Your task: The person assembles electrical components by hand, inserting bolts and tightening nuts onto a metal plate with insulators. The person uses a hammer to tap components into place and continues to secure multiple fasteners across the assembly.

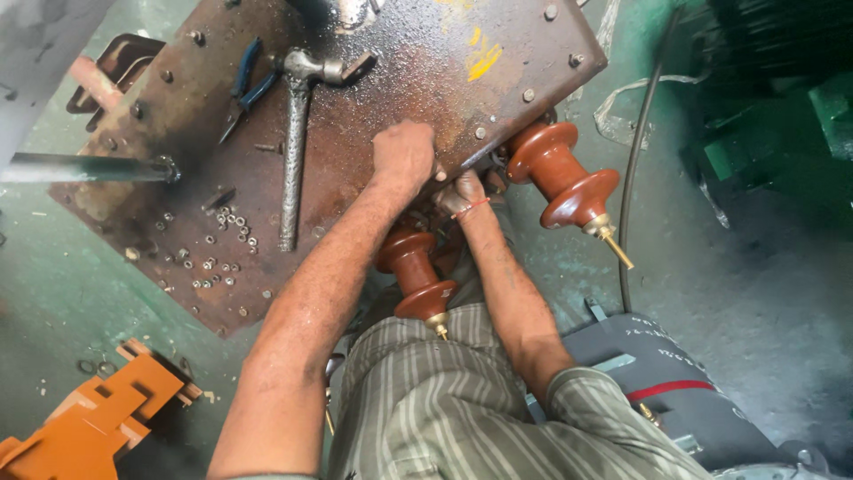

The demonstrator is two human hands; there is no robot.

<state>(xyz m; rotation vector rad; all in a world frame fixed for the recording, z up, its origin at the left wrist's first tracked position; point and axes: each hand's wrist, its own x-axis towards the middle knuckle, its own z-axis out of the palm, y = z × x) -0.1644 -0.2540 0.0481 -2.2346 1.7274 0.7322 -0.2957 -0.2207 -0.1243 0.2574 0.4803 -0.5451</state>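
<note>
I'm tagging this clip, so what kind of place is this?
Probably an electrical repair workshop: a rusty steel plate carrying brown ceramic insulators, a hammer, pliers and loose nuts lying on it.

The single head-worn camera is looking steeply down from above the person's shoulders, facing forward over the striped shirt (444, 400) that is filling the bottom edge. It is sitting close: both forearms are running up from the lower frame toward the rusty steel plate (373, 80), which is taking up the upper middle. Left of the plate, green floor (53, 267) is showing; right of the plate, the view is reaching a dark cable (633, 178). Beyond the plate's far edge the frame is cutting off. No second view is sharing this scene.
</note>
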